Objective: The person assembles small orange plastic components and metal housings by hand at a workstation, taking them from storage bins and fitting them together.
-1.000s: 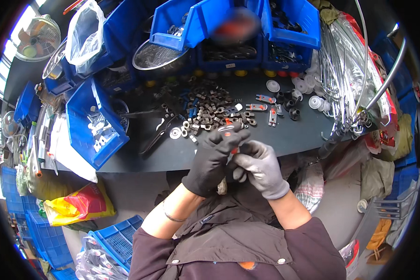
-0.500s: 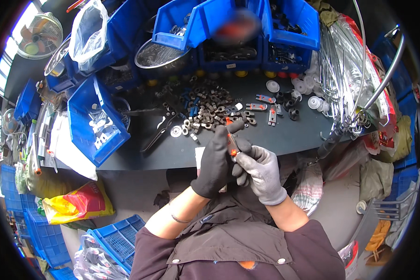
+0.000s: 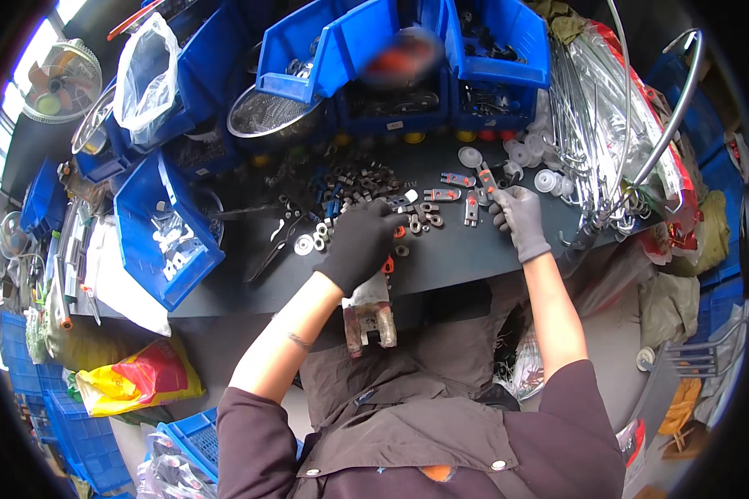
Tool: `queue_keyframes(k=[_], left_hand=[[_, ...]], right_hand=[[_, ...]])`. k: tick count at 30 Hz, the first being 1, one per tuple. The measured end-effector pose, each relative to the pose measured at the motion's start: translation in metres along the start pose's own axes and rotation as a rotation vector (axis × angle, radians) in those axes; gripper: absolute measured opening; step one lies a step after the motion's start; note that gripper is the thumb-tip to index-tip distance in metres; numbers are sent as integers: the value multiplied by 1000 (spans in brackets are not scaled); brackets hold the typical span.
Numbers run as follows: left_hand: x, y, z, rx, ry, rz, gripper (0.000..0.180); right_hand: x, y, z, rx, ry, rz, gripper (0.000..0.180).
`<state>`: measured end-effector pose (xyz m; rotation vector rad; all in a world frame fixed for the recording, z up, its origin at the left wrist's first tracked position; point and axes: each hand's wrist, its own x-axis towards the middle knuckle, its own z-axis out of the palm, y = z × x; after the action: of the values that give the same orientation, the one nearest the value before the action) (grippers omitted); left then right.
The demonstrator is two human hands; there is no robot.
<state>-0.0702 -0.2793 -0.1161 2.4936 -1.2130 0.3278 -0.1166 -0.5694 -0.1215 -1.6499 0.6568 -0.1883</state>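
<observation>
Dark workbench (image 3: pixel 466 264) across the whole feed, blue bins (image 3: pixel 499 73) lined up along the far side, and yeah, small parts everywhere. What I cared about from my seat was the red-and-metal clip (image 3: pixel 486 176) over on the right half of the bench, just near of a white disc (image 3: pixel 470 156).

It sat far and slightly left of the right hand (image 3: pixel 520 218), the grey-gloved one, easily the nearer of the two. Long axis ran mostly near-to-far, far end leaning a bit left, so its near end pointed back at the fingers. Fingertips looked to be touching that near end, bunched close, but honestly I couldn't tell whether they were pinching it or just resting there.

Three similar clips (image 3: pixel 442 195) lay close by: two more or less crosswise to the left, one pointing near-to-far on the near side.

Left hand (image 3: pixel 364 239), black glove, was well apart from all that, reaching over the near right edge of the metal parts pile (image 3: pixel 359 185). Its back blocked my view, so no clue if the fingers were apart or closed on something. Below it, a pale fixture (image 3: pixel 371 301) stuck out at the near edge of the bench.
</observation>
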Motion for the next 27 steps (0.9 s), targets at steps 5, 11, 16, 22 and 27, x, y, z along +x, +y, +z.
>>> queue_keyframes(k=[5, 11, 16, 22, 27], left_hand=[[8, -6, 13, 297, -240, 78, 16], [3, -14, 5, 157, -62, -12, 13], [-13, -14, -14, -183, 204, -240, 20], [-35, 3, -34, -1041, 224, -617, 18], [-58, 8, -38, -1108, 270, -508, 20]], right_hand=[[-6, -9, 17, -665, 228, -423, 21], [-19, -23, 91, -711, -83, -768, 34], [-12, -38, 124, -1226, -176, -492, 52], [2, -21, 115, -1046, -167, -528, 40], [-45, -26, 111, -340, -290, -405, 20]])
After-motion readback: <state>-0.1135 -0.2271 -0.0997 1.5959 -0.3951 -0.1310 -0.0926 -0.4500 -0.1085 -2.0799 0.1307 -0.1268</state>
